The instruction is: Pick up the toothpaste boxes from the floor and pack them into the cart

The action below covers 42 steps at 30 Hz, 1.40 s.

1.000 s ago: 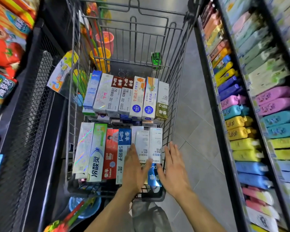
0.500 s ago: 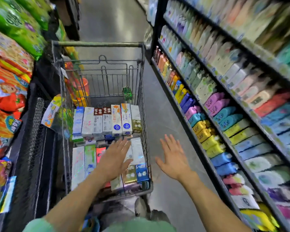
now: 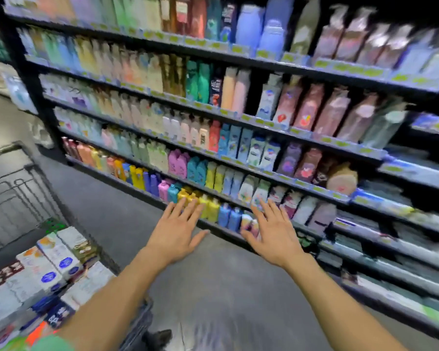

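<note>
**Hands off the cart, facing the shelves**

Both hands have lifted away from the cart point(image 3: 15, 198) since 0.5 s ago. Left hand point(image 3: 176, 233) and right hand point(image 3: 273, 235) hover with fingers spread, holding nothing, right of the cart before the shelf point(image 3: 238, 163) of bottles. Toothpaste boxes point(image 3: 51, 264) lie packed in the cart, blurred, seemingly in 2 rows.

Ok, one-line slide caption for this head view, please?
Both hands, left and right, open and empty before bottle-stocked shelves, beside the cart packed with toothpaste boxes.
</note>
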Motion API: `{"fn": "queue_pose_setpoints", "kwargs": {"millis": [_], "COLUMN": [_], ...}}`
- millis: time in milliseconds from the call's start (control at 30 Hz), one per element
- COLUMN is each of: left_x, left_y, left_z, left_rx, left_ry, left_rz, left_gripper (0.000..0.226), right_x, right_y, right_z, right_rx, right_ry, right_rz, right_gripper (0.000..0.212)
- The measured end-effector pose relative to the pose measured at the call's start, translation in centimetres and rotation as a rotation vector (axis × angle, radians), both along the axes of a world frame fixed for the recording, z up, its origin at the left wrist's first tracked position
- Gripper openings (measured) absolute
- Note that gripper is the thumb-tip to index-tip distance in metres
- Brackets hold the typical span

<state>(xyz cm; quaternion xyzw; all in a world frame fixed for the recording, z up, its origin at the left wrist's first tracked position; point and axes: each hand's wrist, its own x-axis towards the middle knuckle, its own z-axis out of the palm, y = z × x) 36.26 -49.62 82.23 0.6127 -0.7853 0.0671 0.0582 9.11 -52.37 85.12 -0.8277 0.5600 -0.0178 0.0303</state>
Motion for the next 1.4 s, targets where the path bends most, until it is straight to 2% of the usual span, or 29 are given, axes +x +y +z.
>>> {"fn": "queue_pose_setpoints", "kwargs": {"millis": [300, 533, 667, 800, 933, 1267, 1400], "left_x": [-27.9, -51.4, -62.6, -72.4, -81.3, -100.3, -106.1], "left_y": [-1.0, 4.0, 8.0, 11.6, 14.6, 17.0, 17.4], "left_z": [1.6, 1.4, 1.4, 0.5, -0.3, -3.5, -4.1], "left_rx": [-0.005, 0.009, 0.033, 0.034, 0.035, 0.138, 0.173], "left_ry": [-0.036, -0.030, -0.084, -0.130, -0.182, -0.232, -0.296], "left_rz": [-0.419, -0.806, -1.037, -1.244, -1.431, -1.696, -1.751], "left_gripper": [0.077, 0.081, 0.091, 0.094, 0.106, 0.108, 0.122], "right_x": [-29.5, -45.9, -51.6, -55.3, -58.4, -68.7, -72.2], "right_y": [13.5, 28.1, 36.6, 43.5, 47.8, 48.8, 48.9], "right_z": [1.1, 0.5, -0.6, -1.3, -2.1, -3.8, -4.7], "right_rx": [0.007, 0.054, 0.081, 0.084, 0.099, 0.158, 0.135], "right_ry": [0.079, 0.080, 0.076, 0.085, 0.046, -0.030, -0.072], "right_rz": [-0.535, -0.935, -1.175, -1.418, -1.605, -1.903, -2.033], "right_gripper": [0.105, 0.107, 0.117, 0.105, 0.108, 0.109, 0.103]}}
